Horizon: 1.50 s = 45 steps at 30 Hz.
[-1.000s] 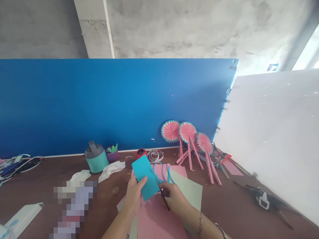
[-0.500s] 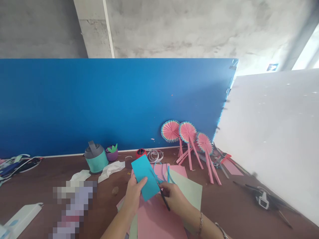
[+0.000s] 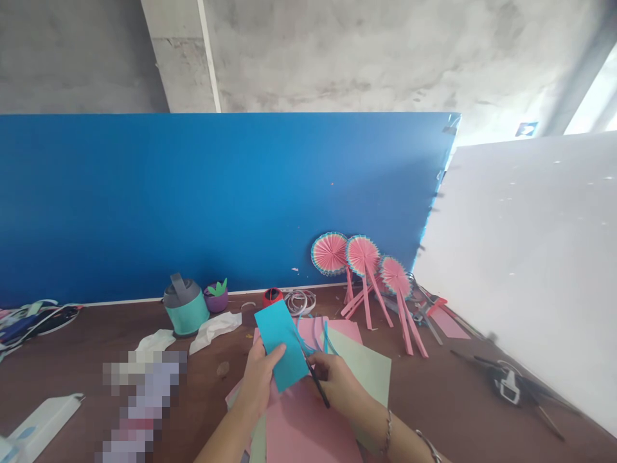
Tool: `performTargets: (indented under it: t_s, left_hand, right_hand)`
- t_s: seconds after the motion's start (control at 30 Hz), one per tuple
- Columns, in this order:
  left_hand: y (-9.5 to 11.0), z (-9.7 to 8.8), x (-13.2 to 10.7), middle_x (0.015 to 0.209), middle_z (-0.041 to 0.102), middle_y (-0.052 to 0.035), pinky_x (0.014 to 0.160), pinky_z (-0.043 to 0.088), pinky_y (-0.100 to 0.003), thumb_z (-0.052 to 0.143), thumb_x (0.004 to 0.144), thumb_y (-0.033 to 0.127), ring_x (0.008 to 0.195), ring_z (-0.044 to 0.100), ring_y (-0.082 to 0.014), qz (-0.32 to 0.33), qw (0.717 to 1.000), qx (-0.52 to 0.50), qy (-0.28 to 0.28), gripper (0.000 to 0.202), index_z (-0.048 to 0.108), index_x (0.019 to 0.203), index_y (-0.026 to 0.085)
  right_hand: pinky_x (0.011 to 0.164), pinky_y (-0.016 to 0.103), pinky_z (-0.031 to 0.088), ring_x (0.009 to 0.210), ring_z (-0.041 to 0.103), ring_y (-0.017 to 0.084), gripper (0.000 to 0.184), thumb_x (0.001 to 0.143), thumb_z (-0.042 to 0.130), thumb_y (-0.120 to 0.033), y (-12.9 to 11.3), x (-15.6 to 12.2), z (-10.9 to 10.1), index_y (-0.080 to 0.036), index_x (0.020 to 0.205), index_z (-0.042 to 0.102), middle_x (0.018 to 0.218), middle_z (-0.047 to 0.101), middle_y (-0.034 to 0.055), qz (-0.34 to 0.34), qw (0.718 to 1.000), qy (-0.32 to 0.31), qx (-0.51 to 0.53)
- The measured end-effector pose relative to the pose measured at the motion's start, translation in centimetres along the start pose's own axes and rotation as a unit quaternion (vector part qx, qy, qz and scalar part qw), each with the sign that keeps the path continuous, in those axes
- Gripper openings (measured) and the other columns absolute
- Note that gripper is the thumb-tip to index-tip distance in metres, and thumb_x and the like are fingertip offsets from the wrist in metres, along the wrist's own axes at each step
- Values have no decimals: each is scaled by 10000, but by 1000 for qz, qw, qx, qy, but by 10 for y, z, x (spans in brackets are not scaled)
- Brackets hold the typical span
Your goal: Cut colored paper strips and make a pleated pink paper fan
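In the head view, my left hand [image 3: 260, 372] grips a blue paper rectangle [image 3: 281, 341], thumb on top and fingers behind. My right hand [image 3: 332, 379] is closed around dark-handled scissors [image 3: 318, 386], whose blades meet the paper's right edge; the fingers partly hide them. Thin blue paper strips [image 3: 326, 335] lie just beyond the right hand. Beneath both hands is a stack of pink paper [image 3: 308, 424] and pale green paper [image 3: 369, 366].
Three pink pleated paper fans [image 3: 363, 257] lean against the blue partition [image 3: 193, 206]. A teal pot [image 3: 187, 308], a purple planter [image 3: 216, 297], tissues [image 3: 215, 329] and a white cable coil [image 3: 299, 301] stand behind. Cables and a buckle [image 3: 509, 389] lie at right.
The blue paper has shifted very slightly in my left hand. My right hand and the scissors stay almost in the same place at its edge.
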State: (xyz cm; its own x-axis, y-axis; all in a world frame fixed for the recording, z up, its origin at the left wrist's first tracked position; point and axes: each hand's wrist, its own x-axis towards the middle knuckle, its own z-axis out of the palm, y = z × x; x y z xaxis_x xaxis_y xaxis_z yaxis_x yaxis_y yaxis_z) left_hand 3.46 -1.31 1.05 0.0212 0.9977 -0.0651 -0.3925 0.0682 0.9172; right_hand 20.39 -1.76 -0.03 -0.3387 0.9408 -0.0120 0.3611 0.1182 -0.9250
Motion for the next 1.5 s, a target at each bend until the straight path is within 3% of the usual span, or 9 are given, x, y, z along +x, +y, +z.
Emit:
performTargets:
  t_s: [0.67, 0.83, 1.07, 1.5]
  left_hand:
    - [4, 2, -2, 895, 718, -74, 696, 511, -312, 727, 670, 379, 791, 663, -224, -4, 1000, 5, 5, 334, 647, 920, 172]
    - [4, 2, -1, 830, 717, -87, 629, 508, -308, 681, 692, 485, 727, 664, -223, -31, 999, -1, 43, 442, 644, 972, 145]
    - [3, 3, -1, 793, 713, -61, 653, 509, -314, 720, 663, 439, 743, 667, -223, -53, 998, -5, 40, 443, 637, 993, 156]
    - [6, 6, -4, 639, 683, -34, 577, 486, -289, 734, 612, 449, 597, 635, -190, -55, 998, 23, 27, 336, 669, 758, 153]
  right_hand:
    - [391, 183, 309, 358, 435, 85, 134, 727, 574, -272, -11, -3, 0, -148, 713, 622, 415, 434, -65, 0, 999, 24, -22]
    - [402, 184, 313, 377, 458, 93, 76, 692, 574, -203, -12, -5, -1, -158, 724, 626, 416, 445, -65, 3, 999, 17, -30]
    - [388, 171, 299, 369, 431, 75, 149, 669, 516, -151, -3, -2, 1, -164, 781, 614, 435, 434, -77, 7, 1000, 13, 0]
    - [368, 173, 284, 357, 393, 65, 156, 679, 513, -184, 2, 0, 2, -163, 810, 595, 459, 429, -77, 8, 1000, 13, 24]
